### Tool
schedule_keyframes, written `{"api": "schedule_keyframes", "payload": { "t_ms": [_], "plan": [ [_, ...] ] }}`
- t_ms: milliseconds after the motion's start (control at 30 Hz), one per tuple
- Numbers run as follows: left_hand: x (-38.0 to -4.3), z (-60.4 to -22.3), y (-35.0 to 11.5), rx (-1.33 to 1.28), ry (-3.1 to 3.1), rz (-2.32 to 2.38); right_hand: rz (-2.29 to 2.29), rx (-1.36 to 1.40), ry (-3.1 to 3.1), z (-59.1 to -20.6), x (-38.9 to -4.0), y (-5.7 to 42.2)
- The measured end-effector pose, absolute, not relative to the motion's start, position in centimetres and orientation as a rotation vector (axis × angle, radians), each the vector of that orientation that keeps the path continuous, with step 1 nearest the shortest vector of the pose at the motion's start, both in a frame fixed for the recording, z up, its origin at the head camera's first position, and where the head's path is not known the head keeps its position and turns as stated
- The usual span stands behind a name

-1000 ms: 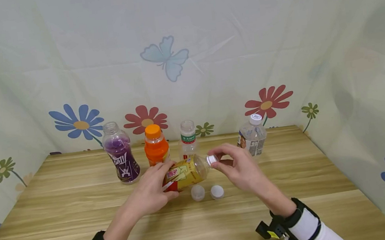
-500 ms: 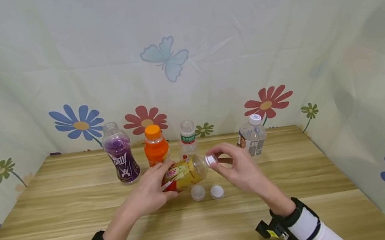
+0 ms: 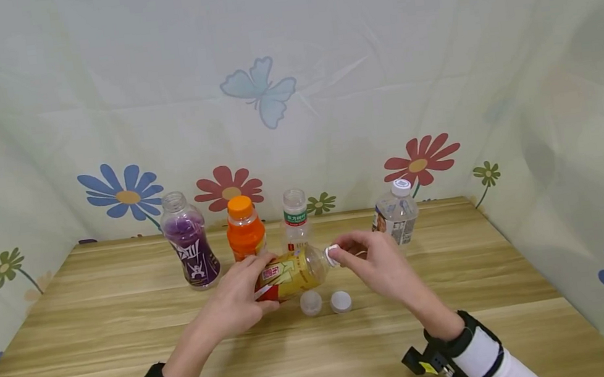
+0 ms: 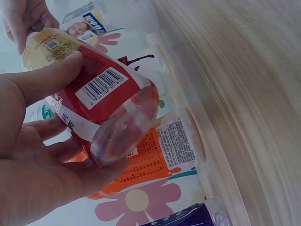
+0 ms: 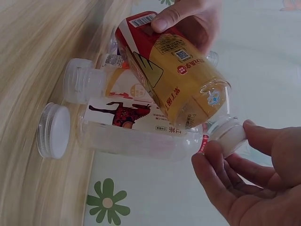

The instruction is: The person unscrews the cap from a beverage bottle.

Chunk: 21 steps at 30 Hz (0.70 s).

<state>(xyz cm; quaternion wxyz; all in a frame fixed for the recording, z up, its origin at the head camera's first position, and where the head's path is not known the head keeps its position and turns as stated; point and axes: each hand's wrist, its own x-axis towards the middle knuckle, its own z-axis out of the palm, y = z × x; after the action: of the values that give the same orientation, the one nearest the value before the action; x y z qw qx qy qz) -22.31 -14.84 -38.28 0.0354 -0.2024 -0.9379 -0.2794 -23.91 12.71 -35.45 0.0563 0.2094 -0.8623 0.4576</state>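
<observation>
My left hand [image 3: 236, 301] grips a clear plastic bottle [image 3: 292, 275] with a yellow and red label round its body. The bottle is tilted nearly onto its side, its neck towards the right. At the neck, my right hand [image 3: 384, 269] pinches a white cap [image 5: 233, 137] between thumb and fingers. In the right wrist view the cap sits on the bottle's mouth; how tight it is I cannot tell. The bottle's base, in the left wrist view, is off the table. Below it lie a translucent cap [image 3: 311, 303] and a white cap [image 3: 341, 301].
Behind my hands stand an open purple bottle [image 3: 193, 250], an orange-capped bottle [image 3: 245, 232] and a clear open bottle [image 3: 295, 217] with a green and red band. A white-capped clear bottle [image 3: 396, 215] stands at the right. A flowered cloth [image 3: 340, 134] hangs behind the wooden table [image 3: 332, 353].
My right hand's fingers have turned about the cap and the hand sits slightly lower. My left hand, the held bottle and the other bottles stay nearly where they were.
</observation>
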Motion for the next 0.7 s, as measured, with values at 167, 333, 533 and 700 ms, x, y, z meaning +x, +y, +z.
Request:
{"api": "schedule_keyframes", "payload": {
  "t_ms": [167, 333, 533, 700],
  "plan": [
    [-22.33, -38.25, -14.83, -0.621, -2.873, -0.851, 1.402, 0.673, -2.617, -35.51, -23.95, 12.79],
    [-22.37, -38.2, -14.85, -0.626, -2.872, -0.841, 1.405, 0.729, -2.581, -35.65, -24.0, 12.8],
    [-22.38, -38.3, -14.95, -0.624, -2.891, -0.857, 1.392, 0.82, -2.512, -35.65, -23.92, 12.78],
    [-22.36, -38.32, -15.03, -0.615, -2.896, -0.88, 1.383, 0.828, -2.495, -35.68, -23.96, 12.71]
  ]
}}
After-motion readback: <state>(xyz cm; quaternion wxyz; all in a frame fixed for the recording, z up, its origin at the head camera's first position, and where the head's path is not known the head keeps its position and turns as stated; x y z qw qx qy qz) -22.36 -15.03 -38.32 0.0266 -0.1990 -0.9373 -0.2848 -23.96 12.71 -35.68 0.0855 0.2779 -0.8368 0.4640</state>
